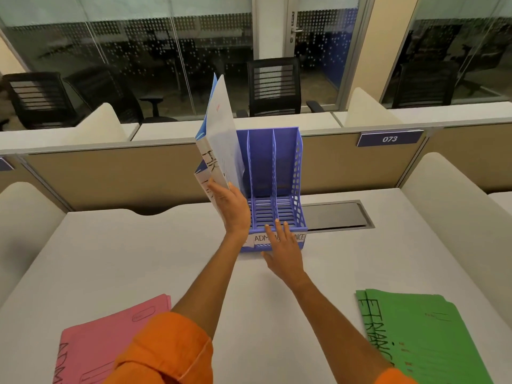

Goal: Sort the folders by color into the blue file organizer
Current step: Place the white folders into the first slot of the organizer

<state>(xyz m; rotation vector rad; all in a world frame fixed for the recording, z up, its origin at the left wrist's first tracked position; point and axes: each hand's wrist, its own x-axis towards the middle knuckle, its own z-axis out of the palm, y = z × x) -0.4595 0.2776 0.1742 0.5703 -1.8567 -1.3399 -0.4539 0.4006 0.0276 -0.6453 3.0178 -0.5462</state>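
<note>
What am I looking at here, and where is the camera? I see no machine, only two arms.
There is no machine: a person works with bare hands, and the single camera sits on their head, looking forward and down. The left hand grips a bundle of blue folders, upright at the left end of the blue file organizer. The right hand lies open, fingers touching the organizer's front edge. On the white desk, pink folders lie near left and green folders near right.
</note>
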